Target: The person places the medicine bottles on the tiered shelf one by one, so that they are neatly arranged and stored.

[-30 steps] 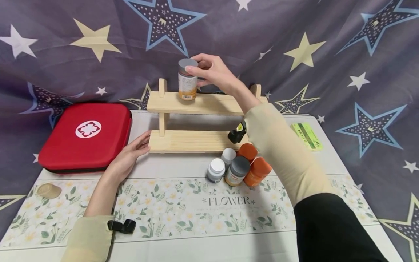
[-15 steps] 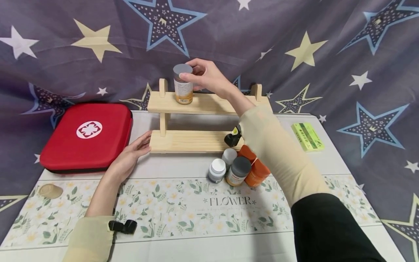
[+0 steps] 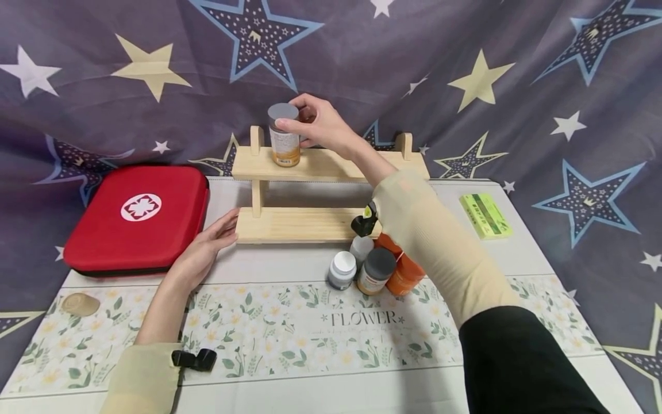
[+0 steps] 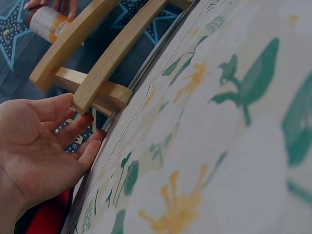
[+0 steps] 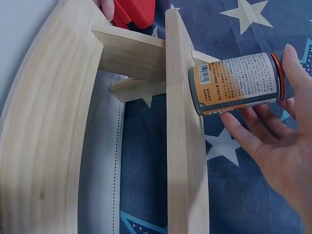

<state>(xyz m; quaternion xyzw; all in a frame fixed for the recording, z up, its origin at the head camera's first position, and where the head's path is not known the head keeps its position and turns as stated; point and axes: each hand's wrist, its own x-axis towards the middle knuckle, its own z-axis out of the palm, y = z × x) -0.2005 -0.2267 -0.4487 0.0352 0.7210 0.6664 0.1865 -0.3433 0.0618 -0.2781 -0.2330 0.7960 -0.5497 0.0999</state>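
Note:
My right hand (image 3: 320, 123) grips a supplement bottle (image 3: 285, 141) by its grey cap, thumb in front and fingers behind. This bottle has a white and orange label and stands upright at the left part of the upper board of a two-tier wooden shelf rack (image 3: 351, 164). In the right wrist view the base of the bottle (image 5: 239, 80) is right at the board's surface. My left hand (image 3: 203, 253) holds the left end of the lower board (image 3: 295, 224). In the left wrist view, thumb (image 4: 56, 106) and fingertips lie at the corner of that board.
In front of the rack stand a white bottle (image 3: 342, 270), a smaller one (image 3: 361, 248), a grey-capped bottle (image 3: 376, 270) and orange bottles (image 3: 405, 275), partly behind my right sleeve. A red first-aid case (image 3: 139, 218) lies left, a beige roll (image 3: 80, 304) before it, a green box (image 3: 485, 215) right.
My right hand has moved left and slightly down with the bottle, along the upper board toward its left upright. The left hand stays at the lower board's end.

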